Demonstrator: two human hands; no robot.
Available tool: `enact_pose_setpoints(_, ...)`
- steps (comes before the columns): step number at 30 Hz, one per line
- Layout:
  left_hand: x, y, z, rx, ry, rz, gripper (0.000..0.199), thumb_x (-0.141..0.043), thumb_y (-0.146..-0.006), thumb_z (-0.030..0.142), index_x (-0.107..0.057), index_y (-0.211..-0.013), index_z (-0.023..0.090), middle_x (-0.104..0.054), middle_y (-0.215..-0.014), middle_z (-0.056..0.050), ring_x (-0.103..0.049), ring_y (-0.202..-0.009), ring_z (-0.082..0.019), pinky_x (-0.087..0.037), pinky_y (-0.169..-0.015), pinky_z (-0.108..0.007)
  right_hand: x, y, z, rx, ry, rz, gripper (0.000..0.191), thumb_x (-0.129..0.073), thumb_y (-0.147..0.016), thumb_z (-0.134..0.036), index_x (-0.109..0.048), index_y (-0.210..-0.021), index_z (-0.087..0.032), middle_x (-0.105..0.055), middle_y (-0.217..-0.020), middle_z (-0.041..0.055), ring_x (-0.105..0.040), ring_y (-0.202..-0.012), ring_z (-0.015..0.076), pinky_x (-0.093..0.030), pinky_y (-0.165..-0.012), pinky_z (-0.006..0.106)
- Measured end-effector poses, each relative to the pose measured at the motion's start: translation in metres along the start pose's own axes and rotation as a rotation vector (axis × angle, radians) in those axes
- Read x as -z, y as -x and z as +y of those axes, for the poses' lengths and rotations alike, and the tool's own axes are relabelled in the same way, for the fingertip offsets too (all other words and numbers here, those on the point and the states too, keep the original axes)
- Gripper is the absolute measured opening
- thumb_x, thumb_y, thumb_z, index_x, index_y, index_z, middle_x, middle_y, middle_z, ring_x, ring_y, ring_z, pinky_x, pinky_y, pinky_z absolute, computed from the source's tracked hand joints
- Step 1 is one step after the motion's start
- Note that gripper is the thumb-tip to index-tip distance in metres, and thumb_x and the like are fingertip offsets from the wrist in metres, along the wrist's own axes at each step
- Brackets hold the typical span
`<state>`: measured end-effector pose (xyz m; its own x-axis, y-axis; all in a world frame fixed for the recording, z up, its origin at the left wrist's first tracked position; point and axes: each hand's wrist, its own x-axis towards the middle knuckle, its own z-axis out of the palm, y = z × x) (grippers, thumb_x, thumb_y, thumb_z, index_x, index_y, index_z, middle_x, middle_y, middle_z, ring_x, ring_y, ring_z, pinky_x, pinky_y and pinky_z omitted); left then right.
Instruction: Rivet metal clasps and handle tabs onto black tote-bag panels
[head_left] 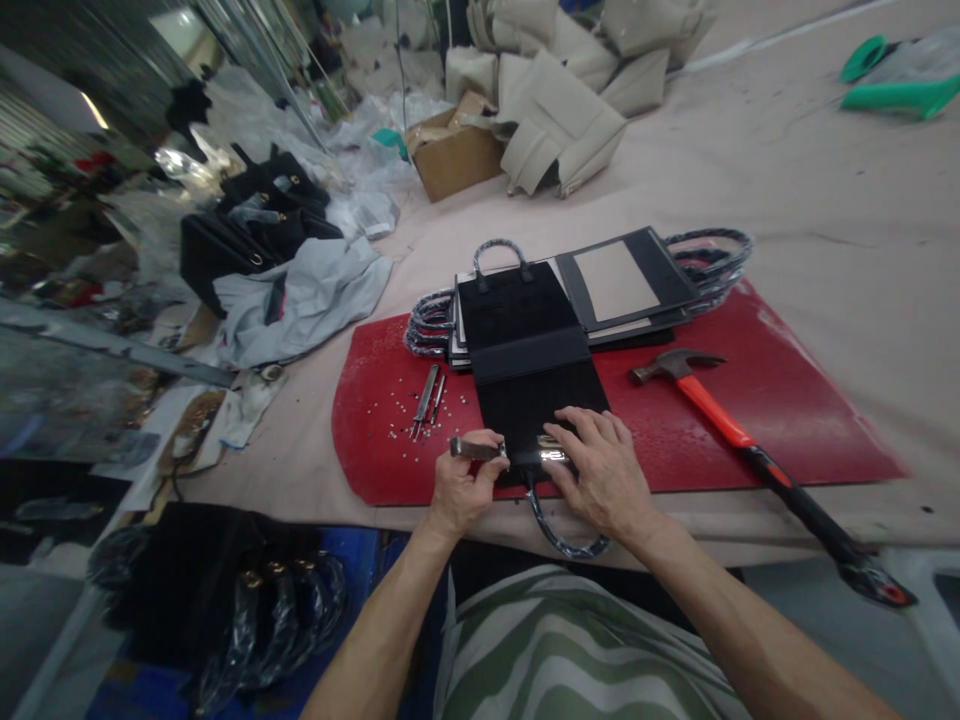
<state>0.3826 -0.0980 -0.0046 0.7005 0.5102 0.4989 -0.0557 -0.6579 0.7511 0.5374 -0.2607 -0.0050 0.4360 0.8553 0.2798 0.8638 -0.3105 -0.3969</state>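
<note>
A black bag panel [536,395] with a wrapped handle [559,540] at its near end lies across the red mat [390,390]. My left hand [465,480] is closed round a short metal punch [474,450], held sideways at the panel's left edge. Over the panel's near right part, my right hand [604,465] has its fingers spread, touching a shiny metal piece [553,450]. A claw hammer [712,405] with an orange and black handle rests to the right. Two thin metal tools [427,395] lie left of the panel among small scattered bits.
Stacked panels with wrapped handles [615,280] lie behind. Farther back stand a cardboard box [457,155] and beige bags [562,120]. Grey cloth [307,295] and black bags [255,225] are at the left. Black pieces with wrapped handles [217,590] sit low at the left.
</note>
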Motion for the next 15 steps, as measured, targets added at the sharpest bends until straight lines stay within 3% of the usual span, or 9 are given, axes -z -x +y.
enact_pose_setpoints(15, 0.0089, 0.0005, -0.0091, 0.228, 0.201, -0.137, 0.014, -0.067, -0.09, 0.027, -0.069, -0.099, 0.017, -0.075, -0.111, -0.012, -0.072, -0.103, -0.023, -0.058, -0.098, -0.042, 0.0, 0.0003, -0.0016, 0.008, 0.002, 0.021, 0.038, -0.06, -0.094, -0.035, -0.064, -0.128, -0.019, -0.058, -0.137, 0.0121, -0.048, -0.127, 0.0324, -0.028, -0.114, 0.052)
